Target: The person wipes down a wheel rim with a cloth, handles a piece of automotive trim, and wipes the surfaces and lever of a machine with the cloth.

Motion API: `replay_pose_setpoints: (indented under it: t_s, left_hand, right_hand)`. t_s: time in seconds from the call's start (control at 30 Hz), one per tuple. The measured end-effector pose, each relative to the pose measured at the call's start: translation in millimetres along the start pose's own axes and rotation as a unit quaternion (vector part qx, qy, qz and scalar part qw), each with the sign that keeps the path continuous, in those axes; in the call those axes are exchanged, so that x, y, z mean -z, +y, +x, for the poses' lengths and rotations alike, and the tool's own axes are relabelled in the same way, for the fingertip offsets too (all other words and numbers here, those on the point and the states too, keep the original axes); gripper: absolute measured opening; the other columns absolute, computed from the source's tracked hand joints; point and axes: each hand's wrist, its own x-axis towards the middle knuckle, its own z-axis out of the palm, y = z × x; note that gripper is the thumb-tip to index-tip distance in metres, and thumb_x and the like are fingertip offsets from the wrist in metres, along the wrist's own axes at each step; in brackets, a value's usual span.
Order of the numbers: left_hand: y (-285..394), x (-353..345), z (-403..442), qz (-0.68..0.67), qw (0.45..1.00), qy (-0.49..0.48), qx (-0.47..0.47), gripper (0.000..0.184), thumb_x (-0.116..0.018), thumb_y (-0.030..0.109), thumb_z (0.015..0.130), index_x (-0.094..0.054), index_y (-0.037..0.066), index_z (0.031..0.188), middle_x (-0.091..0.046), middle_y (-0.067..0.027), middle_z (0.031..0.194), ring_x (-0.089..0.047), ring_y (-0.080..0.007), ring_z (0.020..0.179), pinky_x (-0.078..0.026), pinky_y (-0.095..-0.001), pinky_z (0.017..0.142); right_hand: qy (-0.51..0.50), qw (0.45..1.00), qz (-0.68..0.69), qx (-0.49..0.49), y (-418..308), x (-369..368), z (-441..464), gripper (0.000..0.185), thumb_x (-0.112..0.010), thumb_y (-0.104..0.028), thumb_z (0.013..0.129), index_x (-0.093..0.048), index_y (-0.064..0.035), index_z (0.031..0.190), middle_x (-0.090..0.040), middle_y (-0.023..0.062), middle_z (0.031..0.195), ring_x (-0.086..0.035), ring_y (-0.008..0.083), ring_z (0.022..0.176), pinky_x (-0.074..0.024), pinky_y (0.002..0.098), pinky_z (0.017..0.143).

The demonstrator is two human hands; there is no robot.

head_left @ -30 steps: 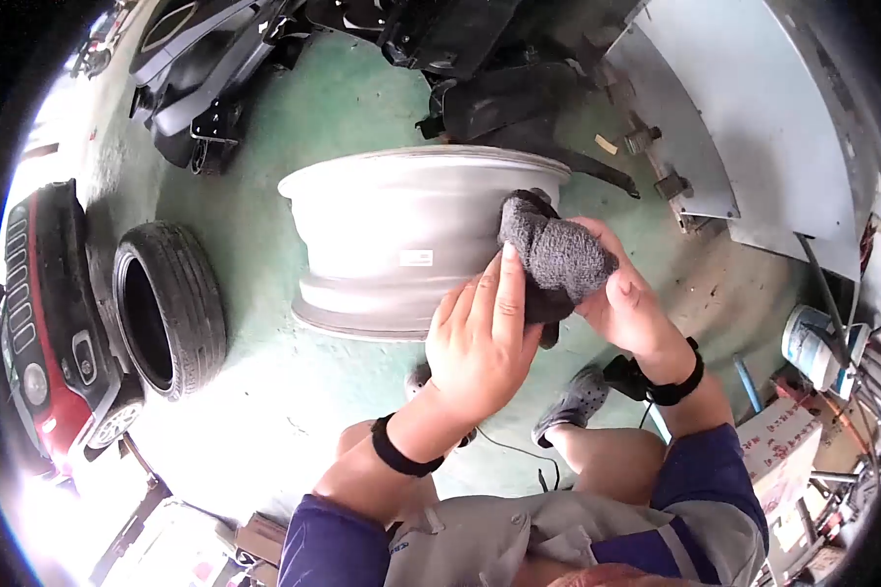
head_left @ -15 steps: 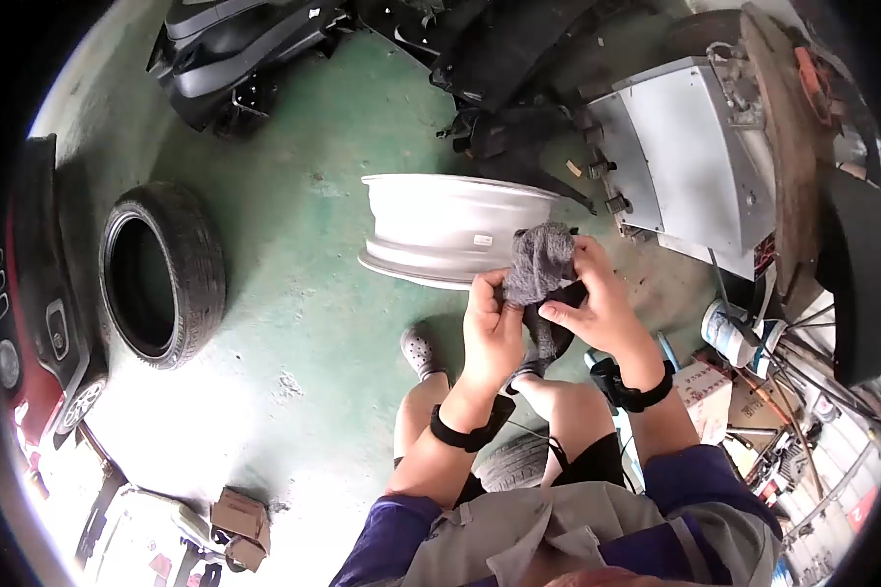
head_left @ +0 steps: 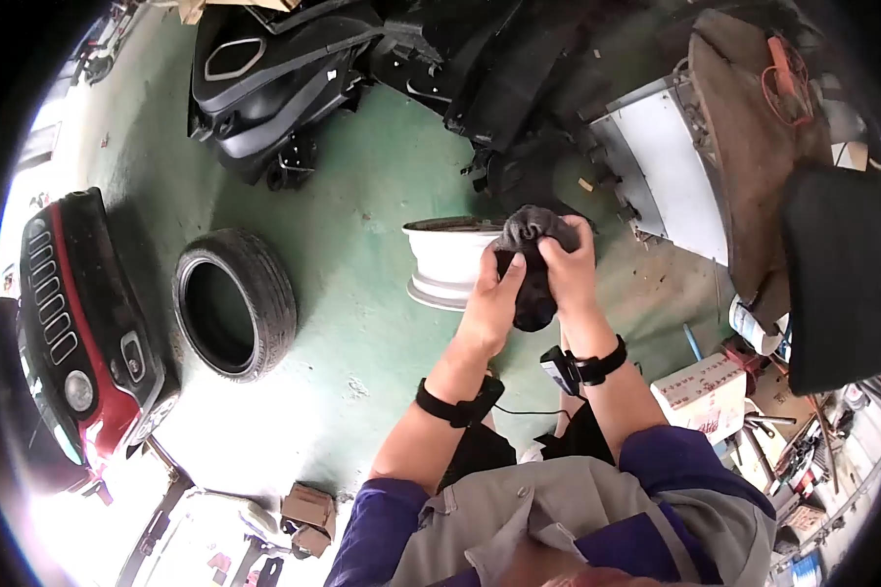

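A dark grey, bunched-up cloth is held up between both hands, in front of the body. My left hand grips its left side, thumb pointing up along it. On the right side, my right hand has its fingers and thumb closed on the same cloth. Beyond and partly behind the cloth, a silver wheel rim lies on its side on the green floor; its right part is hidden by the cloth and hands. Neither hand visibly touches the rim.
A black tyre stands left of the rim, near a black and red car front. Black plastic panels lie at the top. At right are a grey metal panel, a black board and a cardboard box.
The view has pulled back and shifted from the rim. My hands have come away from the rim's side with the cloth, which is now bunched between them.
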Motion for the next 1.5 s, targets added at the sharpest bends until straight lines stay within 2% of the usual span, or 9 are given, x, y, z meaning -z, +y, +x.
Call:
replay_pose_setpoints:
  t_s: [0.2,0.37,0.4,0.57,0.6,0.77,0.93,1.17,1.5]
  left_hand:
    - [71.3,-26.4,68.6,0.252,0.963,-0.081,-0.057,0.054,-0.062,0.019,0.096,-0.036,-0.003,0.138,-0.056,-0.0129,0.121,-0.052,-0.0193,0.109,-0.043,-0.0319,0.097]
    - [94.2,-23.5,164.8,0.49,0.865,-0.099,-0.054,0.054,-0.063,0.019,0.092,-0.043,-0.001,0.138,-0.065,-0.0223,0.111,-0.064,-0.0353,0.103,-0.048,-0.0374,0.092]
    - [92.2,-13.3,190.7,0.592,0.793,-0.139,-0.046,0.055,-0.056,0.023,0.1,-0.034,-0.004,0.143,-0.059,-0.0163,0.121,-0.063,-0.0231,0.1,-0.052,-0.0323,0.086]
    - [59.2,35.6,335.8,0.495,0.826,-0.122,0.241,0.064,-0.059,0.028,0.098,-0.029,-0.001,0.147,-0.057,-0.0197,0.124,-0.062,-0.0262,0.105,-0.057,-0.0376,0.082]
    - [46.0,52.4,357.9,0.485,0.83,-0.09,0.26,0.066,-0.06,0.027,0.097,-0.028,-0.001,0.147,-0.057,-0.0202,0.125,-0.062,-0.0263,0.106,-0.057,-0.0371,0.082]
    - [-18.4,93.1,451.7,0.545,0.787,0.005,0.29,0.089,-0.073,0.036,0.086,-0.023,-0.002,0.149,-0.05,-0.0246,0.134,-0.054,-0.0335,0.12,-0.051,-0.0491,0.094]
    - [-93.1,136.0,518.0,0.756,0.621,-0.019,0.206,0.118,-0.077,0.063,0.068,-0.029,-0.015,0.143,-0.036,-0.0245,0.15,-0.038,-0.0347,0.138,-0.036,-0.0413,0.112]
    - [-123.0,173.2,536.3,0.654,0.745,-0.034,0.123,0.109,-0.082,0.051,0.068,-0.032,-0.011,0.142,-0.043,-0.0235,0.145,-0.044,-0.0352,0.134,-0.04,-0.0404,0.108]
    - [-111.0,163.1,515.1,0.639,0.736,-0.09,0.202,0.106,-0.079,0.051,0.076,-0.028,-0.01,0.146,-0.038,-0.0255,0.149,-0.043,-0.0351,0.135,-0.04,-0.0411,0.11]
  right_hand:
    - [-0.058,0.997,-0.053,-0.018,-43.4,-20.6,99.6,0.031,-0.064,-0.012,0.08,-0.061,-0.0014,0.109,-0.064,0.0052,0.094,-0.06,0.0152,0.085,-0.0498,0.0279,0.078]
    - [-0.113,0.91,0.262,-0.301,-11.3,17.1,197.9,0.041,-0.066,-0.035,0.093,-0.063,0.0022,0.11,-0.069,0.0099,0.102,-0.067,0.0206,0.088,-0.0555,0.0337,0.08]
    - [-0.12,0.895,0.296,-0.312,9.6,30.4,215.0,0.039,-0.064,-0.032,0.093,-0.063,0.0028,0.109,-0.069,0.0099,0.102,-0.068,0.0213,0.087,-0.056,0.0338,0.079]
    - [-0.062,0.927,-0.292,-0.226,137.5,108.3,312.5,0.034,-0.071,-0.021,0.082,-0.067,-0.0079,0.113,-0.07,0.0086,0.101,-0.062,0.0189,0.103,-0.0432,0.0308,0.098]
    - [-0.095,0.873,-0.42,-0.227,119.5,103.9,317.3,0.065,-0.073,-0.034,0.077,-0.055,-0.0116,0.136,-0.052,0.0179,0.141,-0.05,0.0289,0.129,-0.038,0.038,0.107]
    - [-0.106,0.854,-0.419,-0.289,192.3,99.8,393.6,0.101,-0.069,-0.033,0.081,-0.006,-0.009,0.157,-0.043,0.0227,0.148,-0.046,0.032,0.134,-0.037,0.0379,0.109]
    - [-0.103,0.796,-0.564,-0.197,216.8,72.4,437.5,0.099,-0.069,-0.028,0.08,-0.01,-0.0071,0.156,-0.061,0.0257,0.124,-0.06,0.036,0.114,-0.0465,0.0395,0.097]
    - [-0.119,0.724,-0.661,-0.158,238.9,88.1,458.7,0.088,-0.068,-0.032,0.082,-0.023,-0.0048,0.152,-0.066,0.0238,0.115,-0.065,0.0367,0.105,-0.0521,0.0422,0.089]
    - [-0.156,0.672,-0.703,-0.173,196.6,83.3,440.5,0.078,-0.068,-0.034,0.078,-0.041,0.0042,0.141,-0.06,0.0269,0.126,-0.06,0.039,0.116,-0.0503,0.0431,0.097]
